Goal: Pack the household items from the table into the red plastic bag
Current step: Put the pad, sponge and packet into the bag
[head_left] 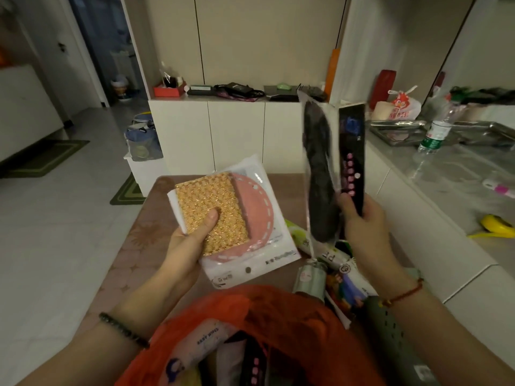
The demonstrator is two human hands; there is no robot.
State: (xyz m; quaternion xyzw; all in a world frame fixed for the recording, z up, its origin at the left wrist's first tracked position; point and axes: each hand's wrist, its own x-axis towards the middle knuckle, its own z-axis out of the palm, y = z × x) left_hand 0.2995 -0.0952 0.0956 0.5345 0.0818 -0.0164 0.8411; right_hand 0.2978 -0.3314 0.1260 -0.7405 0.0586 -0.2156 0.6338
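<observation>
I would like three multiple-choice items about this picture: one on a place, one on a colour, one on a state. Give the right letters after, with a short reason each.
1. Where is the baby wipes pack?
A. inside the red plastic bag
B. on the counter
C. in the left hand

2. What colour is the scouring pad under the left thumb?
A. blue
B. gold
C. black

3. What is the state of the right hand?
A. open and empty
B. flat on the table
C. closed on upright dark packets

Answers: 1 A, the pack shows in the bag's open mouth. 2 B, it glitters gold on the pink packet in the left hand. 3 C, its fingers wrap the packets' lower ends.
</observation>
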